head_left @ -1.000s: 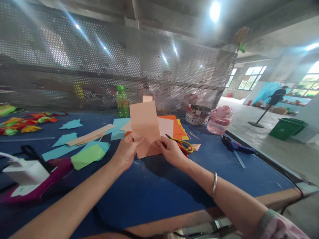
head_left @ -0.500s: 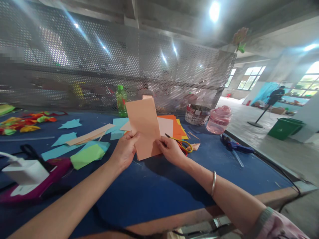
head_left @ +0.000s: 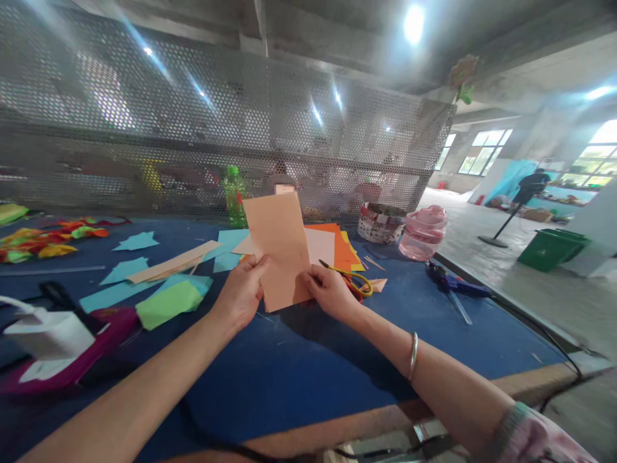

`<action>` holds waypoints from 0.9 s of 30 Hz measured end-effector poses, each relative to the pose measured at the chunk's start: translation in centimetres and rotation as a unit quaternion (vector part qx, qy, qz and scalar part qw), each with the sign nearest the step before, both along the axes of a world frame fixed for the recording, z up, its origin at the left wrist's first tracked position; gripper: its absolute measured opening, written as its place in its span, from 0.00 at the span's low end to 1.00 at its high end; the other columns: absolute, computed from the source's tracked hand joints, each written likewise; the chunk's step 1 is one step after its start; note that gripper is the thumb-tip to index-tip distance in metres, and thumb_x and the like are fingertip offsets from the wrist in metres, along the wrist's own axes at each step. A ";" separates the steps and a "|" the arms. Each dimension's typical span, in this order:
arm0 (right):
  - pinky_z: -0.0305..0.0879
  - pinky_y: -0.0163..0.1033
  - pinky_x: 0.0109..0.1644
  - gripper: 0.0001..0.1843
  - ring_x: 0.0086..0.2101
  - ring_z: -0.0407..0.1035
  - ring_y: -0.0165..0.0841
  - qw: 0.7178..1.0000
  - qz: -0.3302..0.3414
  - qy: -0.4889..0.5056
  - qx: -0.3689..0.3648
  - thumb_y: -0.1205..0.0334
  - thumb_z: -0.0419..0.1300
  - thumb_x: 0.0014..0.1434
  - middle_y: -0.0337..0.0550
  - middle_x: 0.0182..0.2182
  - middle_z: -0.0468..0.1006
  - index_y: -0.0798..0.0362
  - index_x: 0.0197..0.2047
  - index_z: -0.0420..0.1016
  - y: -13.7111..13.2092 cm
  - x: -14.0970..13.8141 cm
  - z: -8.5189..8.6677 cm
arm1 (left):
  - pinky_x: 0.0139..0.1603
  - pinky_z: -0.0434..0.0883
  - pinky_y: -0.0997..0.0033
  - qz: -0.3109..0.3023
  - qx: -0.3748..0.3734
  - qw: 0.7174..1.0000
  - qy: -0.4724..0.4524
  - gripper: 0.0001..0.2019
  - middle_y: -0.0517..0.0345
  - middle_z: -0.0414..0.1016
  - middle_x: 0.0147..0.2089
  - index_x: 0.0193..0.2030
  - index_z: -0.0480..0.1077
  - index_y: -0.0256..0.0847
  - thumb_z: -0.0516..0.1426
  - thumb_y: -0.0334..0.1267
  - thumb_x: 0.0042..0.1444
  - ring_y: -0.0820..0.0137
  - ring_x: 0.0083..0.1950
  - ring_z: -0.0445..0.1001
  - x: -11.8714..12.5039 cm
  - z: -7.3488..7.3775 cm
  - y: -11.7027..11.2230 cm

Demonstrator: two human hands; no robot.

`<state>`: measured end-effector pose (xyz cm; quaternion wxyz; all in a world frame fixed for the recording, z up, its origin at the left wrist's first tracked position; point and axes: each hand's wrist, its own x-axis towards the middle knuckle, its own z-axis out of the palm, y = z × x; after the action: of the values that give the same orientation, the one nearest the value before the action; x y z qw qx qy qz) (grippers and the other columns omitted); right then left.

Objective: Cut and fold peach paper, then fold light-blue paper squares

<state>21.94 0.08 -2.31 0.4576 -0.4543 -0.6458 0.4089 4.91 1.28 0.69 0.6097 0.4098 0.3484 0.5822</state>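
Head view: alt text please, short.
A person's left hand and right hand hold up a sheet of peach paper above a blue table. Yellow-handled scissors lie beside the right hand, among teal paper scraps. A perforated metal screen stands behind.

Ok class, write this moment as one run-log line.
left hand: holds peach paper | right hand: holds peach paper | nearest: yellow-handled scissors

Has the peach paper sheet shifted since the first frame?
Yes, the peach paper sheet has moved left at its top: its upper corner now overlaps the green plastic bottle, where earlier it stood just clear.
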 end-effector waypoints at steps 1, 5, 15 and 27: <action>0.70 0.35 0.21 0.12 0.21 0.73 0.33 1.000 0.001 -0.007 -0.001 0.55 0.57 0.62 0.37 0.23 0.71 0.51 0.29 0.66 0.0 0.0 0.0 | 0.47 0.77 0.59 0.000 -0.002 1.000 -0.005 0.12 0.52 0.83 0.35 0.34 0.74 0.38 0.68 0.39 0.44 0.56 0.46 0.82 0.0 0.0 0.0; 0.70 0.34 0.22 0.11 0.21 0.73 0.31 1.000 0.000 -0.013 -0.015 0.56 0.56 0.63 0.35 0.23 0.70 0.51 0.30 0.64 0.0 0.0 -0.1 | 0.45 0.77 0.61 0.015 -0.014 1.000 -0.019 0.09 0.51 0.84 0.36 0.37 0.76 0.37 0.65 0.35 0.47 0.57 0.45 0.82 0.1 0.3 -0.3; 0.73 0.37 0.25 0.22 0.21 0.73 0.32 0.994 0.047 0.078 -0.052 0.40 0.62 0.56 0.35 0.23 0.72 0.50 0.31 0.64 0.1 -0.1 0.0 | 0.37 0.78 0.67 0.021 -0.034 0.999 -0.036 0.05 0.54 0.83 0.33 0.35 0.74 0.37 0.63 0.31 0.51 0.62 0.38 0.83 -0.2 0.4 0.0; 0.71 0.34 0.26 0.16 0.23 0.76 0.32 0.992 0.065 0.076 -0.075 0.46 0.63 0.56 0.35 0.26 0.76 0.51 0.35 0.69 0.0 0.0 0.3 | 0.32 0.77 0.71 0.050 -0.049 0.997 -0.041 0.05 0.53 0.83 0.33 0.38 0.75 0.35 0.57 0.27 0.58 0.69 0.30 0.81 -0.6 0.8 0.4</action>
<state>21.98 0.09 -1.96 0.4421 -0.4118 -0.6047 0.5188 4.29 1.66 1.48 0.6128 0.3372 0.3711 0.6108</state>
